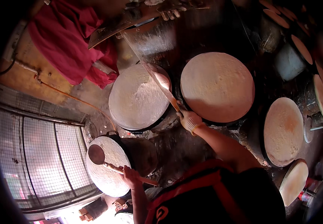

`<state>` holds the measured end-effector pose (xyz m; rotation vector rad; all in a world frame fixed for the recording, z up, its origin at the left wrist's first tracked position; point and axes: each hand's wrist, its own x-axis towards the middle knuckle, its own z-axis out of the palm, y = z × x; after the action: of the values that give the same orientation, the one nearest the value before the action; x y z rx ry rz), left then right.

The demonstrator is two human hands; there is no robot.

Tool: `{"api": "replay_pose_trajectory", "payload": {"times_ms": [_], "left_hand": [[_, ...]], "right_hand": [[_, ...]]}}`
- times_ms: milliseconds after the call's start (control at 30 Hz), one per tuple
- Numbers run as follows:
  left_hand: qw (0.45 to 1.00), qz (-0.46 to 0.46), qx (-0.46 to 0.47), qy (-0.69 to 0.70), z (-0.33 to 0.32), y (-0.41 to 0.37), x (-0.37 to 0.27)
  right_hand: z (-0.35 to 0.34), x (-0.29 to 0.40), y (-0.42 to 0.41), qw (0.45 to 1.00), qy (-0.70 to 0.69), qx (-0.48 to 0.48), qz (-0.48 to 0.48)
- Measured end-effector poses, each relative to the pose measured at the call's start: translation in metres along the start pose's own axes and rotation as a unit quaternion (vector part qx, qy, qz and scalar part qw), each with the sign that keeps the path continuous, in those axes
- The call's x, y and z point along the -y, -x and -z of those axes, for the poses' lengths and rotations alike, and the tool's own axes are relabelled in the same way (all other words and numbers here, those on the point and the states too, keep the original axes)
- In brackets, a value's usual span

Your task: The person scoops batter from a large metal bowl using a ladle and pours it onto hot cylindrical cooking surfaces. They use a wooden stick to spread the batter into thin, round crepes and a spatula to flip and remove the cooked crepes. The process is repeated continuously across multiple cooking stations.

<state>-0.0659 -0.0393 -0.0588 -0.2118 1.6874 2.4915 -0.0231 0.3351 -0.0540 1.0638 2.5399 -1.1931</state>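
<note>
My gloved right hand (190, 119) is closed around the handle of a long flat blade (156, 78), which reaches up and left over a round griddle covered with a pale layer (139, 98). A whitish lump, perhaps batter, lies against the blade near that griddle's right edge. My bare left hand (130, 177) grips the wooden handle of a round ladle (96, 154). The ladle's dark bowl is above the lower-left griddle with a white surface (109, 170); contact cannot be told. Right of the blade stands another coated griddle (217, 86).
More round coated griddles (283, 131) curve along the right side. A wooden board (122, 25) with dark gloves (171, 12) is at the top. Red cloth (66, 42) hangs at upper left, an orange hose (74, 98) below it. A mesh window (41, 156) stands left, with perforated cylinders (85, 215) at the bottom.
</note>
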Motion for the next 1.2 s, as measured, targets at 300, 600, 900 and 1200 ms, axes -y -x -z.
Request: {"api": "replay_pose_trajectory", "payload": {"times_ms": [300,600,900,1200], "left_hand": [[0.999,0.0,-0.007,-0.049,-0.008,0.003,0.018],[0.991,0.104,0.081,0.012,-0.063,-0.006,0.004],[0.974,0.191,0.11,-0.046,-0.119,-0.029,-0.004],[0.842,0.47,0.219,0.15,-0.121,-0.132,-0.004]], "right_hand": [[-0.018,0.033,-0.058,0.965,-0.171,-0.062,0.187],[-0.025,0.024,-0.049,0.983,-0.129,-0.012,0.131],[-0.073,-0.008,-0.001,0.955,-0.154,-0.096,0.235],[0.036,0.012,-0.038,0.985,-0.027,0.089,0.145]]}}
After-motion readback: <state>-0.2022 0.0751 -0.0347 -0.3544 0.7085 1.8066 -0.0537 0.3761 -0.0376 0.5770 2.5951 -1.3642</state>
